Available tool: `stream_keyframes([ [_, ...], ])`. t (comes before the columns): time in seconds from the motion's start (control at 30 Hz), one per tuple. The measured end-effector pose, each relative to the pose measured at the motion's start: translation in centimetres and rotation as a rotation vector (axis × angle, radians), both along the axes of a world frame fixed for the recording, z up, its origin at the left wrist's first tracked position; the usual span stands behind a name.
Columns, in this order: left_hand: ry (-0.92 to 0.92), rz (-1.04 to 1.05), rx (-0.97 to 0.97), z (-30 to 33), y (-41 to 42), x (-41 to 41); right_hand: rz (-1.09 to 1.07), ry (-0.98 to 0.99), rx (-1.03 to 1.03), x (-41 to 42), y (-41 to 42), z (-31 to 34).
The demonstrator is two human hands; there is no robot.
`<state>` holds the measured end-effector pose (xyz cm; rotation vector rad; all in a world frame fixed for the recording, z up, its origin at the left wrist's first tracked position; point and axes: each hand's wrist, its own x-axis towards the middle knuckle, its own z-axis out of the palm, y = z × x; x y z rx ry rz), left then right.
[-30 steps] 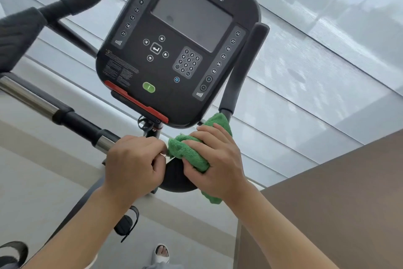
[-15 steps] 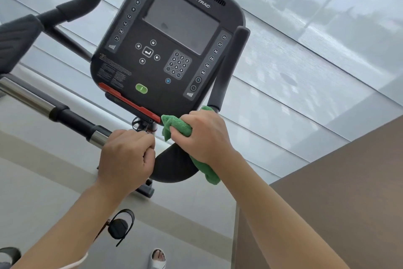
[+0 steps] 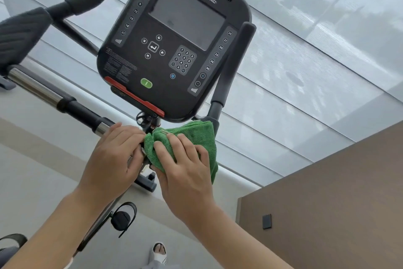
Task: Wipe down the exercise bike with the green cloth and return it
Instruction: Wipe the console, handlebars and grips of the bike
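Note:
The exercise bike's black console (image 3: pixel 174 46) fills the upper middle of the view. Just below its lower edge sits the green cloth (image 3: pixel 194 133), bunched over the bike's centre part under the console. My right hand (image 3: pixel 185 168) lies on top of the cloth with its fingers curved over it and its thumb at the cloth's lower edge, holding it against the bike. My left hand (image 3: pixel 113 159) is beside it, its fingers curled round the inner end of the left handlebar (image 3: pixel 65 103), fingertips next to the cloth. The part under the cloth is hidden.
A black upright grip (image 3: pixel 233 66) rises right of the console. A padded armrest (image 3: pixel 21 31) is at far left. Below are a pedal with strap (image 3: pixel 122 218) and my sandalled foot (image 3: pixel 159 251). A brown panel (image 3: pixel 327 203) stands at right, window glass behind.
My right hand has spread wider over the cloth, which now shows more above the fingers. My left hand has stayed on the handlebar end.

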<state>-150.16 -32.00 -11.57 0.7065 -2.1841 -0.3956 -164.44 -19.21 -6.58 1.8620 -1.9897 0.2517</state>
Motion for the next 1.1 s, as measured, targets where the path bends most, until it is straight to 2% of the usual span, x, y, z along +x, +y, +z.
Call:
stream_keyframes([
  [0.27, -0.102, 0.076, 0.018, 0.3, 1.1, 1.9, 0.090, -0.010, -0.101, -0.3, -0.3, -0.6],
  [0.43, -0.133, 0.147, 0.145, 0.9, 3.2, 2.3, 0.207, -0.011, -0.122, -1.6, -0.6, -0.8],
  [0.8, -0.122, 0.480, 0.527, 0.3, 14.1, 4.0, 0.539, -0.128, -0.151, -3.5, 0.4, -2.3],
  [0.97, -0.090, 0.673, 0.631, 0.3, 19.7, 7.2, 0.644, -0.212, -0.114, -2.2, 1.0, -3.2],
  [1.1, -0.026, 0.826, 0.621, 1.7, 23.6, 9.5, 0.742, -0.360, 0.029, 1.2, 0.1, -4.8],
])
